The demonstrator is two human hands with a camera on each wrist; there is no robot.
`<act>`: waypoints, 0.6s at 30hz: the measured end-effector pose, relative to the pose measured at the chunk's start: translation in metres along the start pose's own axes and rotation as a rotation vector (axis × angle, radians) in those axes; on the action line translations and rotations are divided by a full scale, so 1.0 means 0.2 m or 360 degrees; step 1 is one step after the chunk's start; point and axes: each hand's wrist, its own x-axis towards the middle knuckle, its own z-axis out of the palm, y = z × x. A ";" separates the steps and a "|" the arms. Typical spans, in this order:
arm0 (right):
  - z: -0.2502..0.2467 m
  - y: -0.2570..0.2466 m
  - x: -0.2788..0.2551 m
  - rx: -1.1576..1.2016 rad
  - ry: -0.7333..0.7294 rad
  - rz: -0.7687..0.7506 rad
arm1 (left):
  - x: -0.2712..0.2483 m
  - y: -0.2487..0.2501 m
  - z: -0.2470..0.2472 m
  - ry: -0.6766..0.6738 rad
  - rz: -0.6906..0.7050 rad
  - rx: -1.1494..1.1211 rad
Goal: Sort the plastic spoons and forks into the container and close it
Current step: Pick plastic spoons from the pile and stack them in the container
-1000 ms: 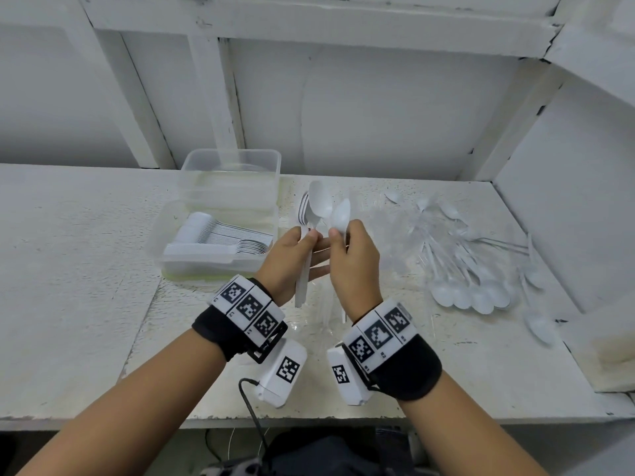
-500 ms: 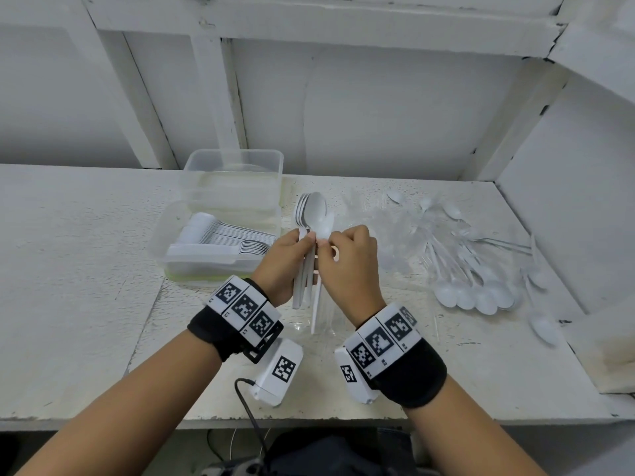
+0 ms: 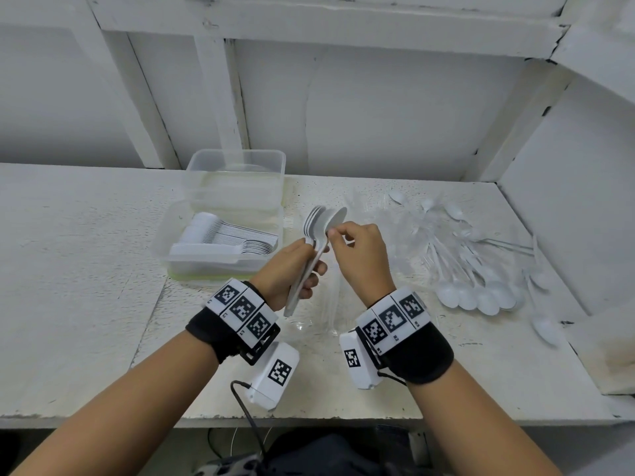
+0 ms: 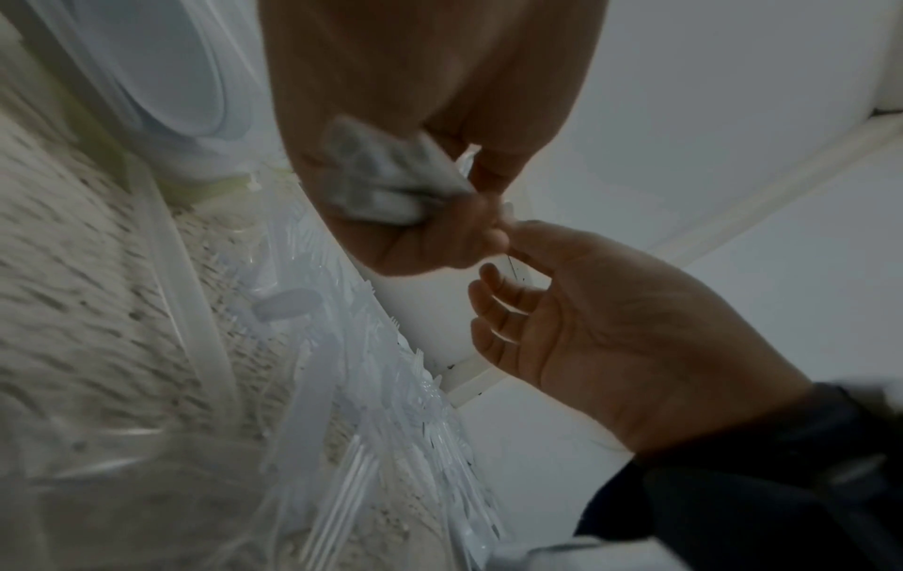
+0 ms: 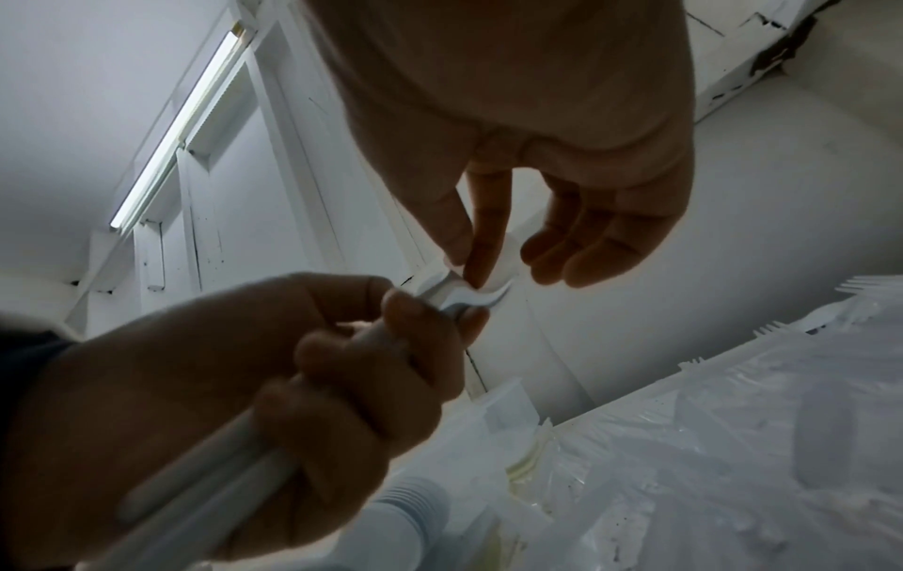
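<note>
My left hand (image 3: 311, 266) grips a bundle of white plastic spoons (image 3: 321, 228) by the handles, bowls pointing up and away. My right hand (image 3: 336, 232) pinches the bowl of the rightmost spoon between thumb and forefinger; the right wrist view shows this pinch (image 5: 476, 276) above the left hand (image 5: 371, 367). In the left wrist view the handle ends (image 4: 386, 181) stick out of the left hand's grip. The clear container (image 3: 161, 249) lies left of the hands and holds rows of stacked white cutlery (image 3: 223, 235).
A second clear tub or lid (image 3: 237, 173) stands behind the container. Loose white spoons (image 3: 481, 290) lie fanned out at the right, near the side wall. A crumpled clear plastic bag (image 3: 388, 231) with forks lies under and behind the hands.
The right hand's separate spoon has joined the bundle in the left hand. The right hand's grip has moved up to the spoon's bowl, and the bundle now leans to the right.
</note>
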 end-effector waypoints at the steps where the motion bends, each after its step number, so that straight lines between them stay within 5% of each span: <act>1: 0.00 0.00 0.00 -0.0005 0.0002 -0.0008 | 0.01 0.00 -0.01 0.0046 -0.0002 0.0023; 5: -0.01 0.00 0.03 0.0201 0.0082 0.0076 | 0.02 0.00 -0.02 0.0095 -0.0026 0.0036; 18: -0.07 0.00 0.09 0.0374 -0.0291 0.0075 | -0.02 -0.01 -0.03 -0.0247 0.0101 0.0492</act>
